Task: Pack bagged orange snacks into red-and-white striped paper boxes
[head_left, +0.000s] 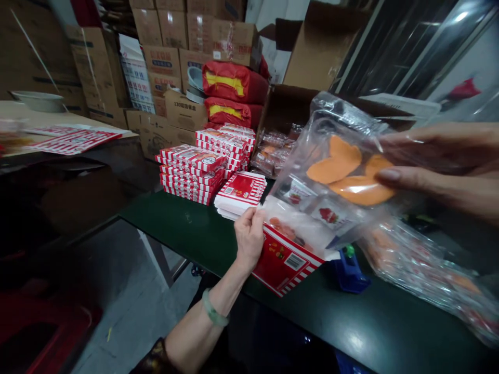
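Note:
My left hand [250,236] grips the edge of a red and white striped box [277,262], tilted over the table's near edge. Its end towards the right is open, with white flaps and some orange pieces showing inside. Between thumb and fingers, my right hand [448,171] holds a clear plastic bag [335,122] with orange petal-shaped pieces and small printed sachets in it. The bag's lower part overlaps the box's opening; how far it reaches in, I cannot tell. Just beyond my left hand lies a stack of flat striped cartons [244,188].
Filled striped boxes [191,174] stand piled on the green table [175,223]. More clear bags [424,259] lie at the right, near a blue tape dispenser [351,272]. An open carton [288,98] of bags and red bundles [234,83] stand behind. A side table [78,111] is at left.

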Tool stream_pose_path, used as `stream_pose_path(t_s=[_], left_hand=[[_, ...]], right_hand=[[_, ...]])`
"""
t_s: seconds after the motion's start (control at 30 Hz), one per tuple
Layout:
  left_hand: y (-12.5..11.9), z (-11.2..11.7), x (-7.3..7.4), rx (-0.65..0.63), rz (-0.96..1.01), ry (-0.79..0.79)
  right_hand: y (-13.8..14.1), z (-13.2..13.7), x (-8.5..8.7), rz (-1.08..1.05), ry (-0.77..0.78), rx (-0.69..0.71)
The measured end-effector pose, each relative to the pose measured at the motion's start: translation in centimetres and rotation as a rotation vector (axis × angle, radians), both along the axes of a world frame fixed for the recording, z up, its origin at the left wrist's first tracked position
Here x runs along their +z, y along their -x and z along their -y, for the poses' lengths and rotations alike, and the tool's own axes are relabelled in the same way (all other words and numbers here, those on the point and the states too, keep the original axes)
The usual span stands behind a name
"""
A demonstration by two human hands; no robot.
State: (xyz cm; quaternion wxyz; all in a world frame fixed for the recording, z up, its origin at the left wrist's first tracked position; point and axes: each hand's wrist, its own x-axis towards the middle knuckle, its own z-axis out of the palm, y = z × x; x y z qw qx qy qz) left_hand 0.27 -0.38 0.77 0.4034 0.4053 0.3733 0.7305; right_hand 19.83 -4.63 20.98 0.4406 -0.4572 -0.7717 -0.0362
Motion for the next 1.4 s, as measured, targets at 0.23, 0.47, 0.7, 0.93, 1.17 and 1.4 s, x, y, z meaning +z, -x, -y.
stream_pose_path(t_s=[0.23,0.47,0.7,0.93,1.17,1.4], left_hand=[[0.0,0.1,-0.2,-0.08,-0.009,-0.06],[-0.5,0.3,-0.2,-0.092,0.011,-0.037],[-0.6,0.7,0.0,-0.019,-0.051,-0.05],[-0.7,0.9,0.2,0.002,-0.063,-0.037],[-1.3,1.1,0.5,-0.019,-0.02,-0.058],[-1.7,0.5,0.2,0.035,0.015,-0.092]], right_hand=[[0.8,-0.3,-1.5,0.166,0.096,0.212],[1.8,-0.1,-3.3,0.387,0.073,0.231],[3.1,1.1,-6.8,0.425,0.111,0.266],[4.0,2.0,-10.0,0.62,0.048,0.007],[6.8,0.5,-9.4,0.947,-0.034,-0.051],[6.7,0.0,-10.0,1.071,-0.034,-0.046]])
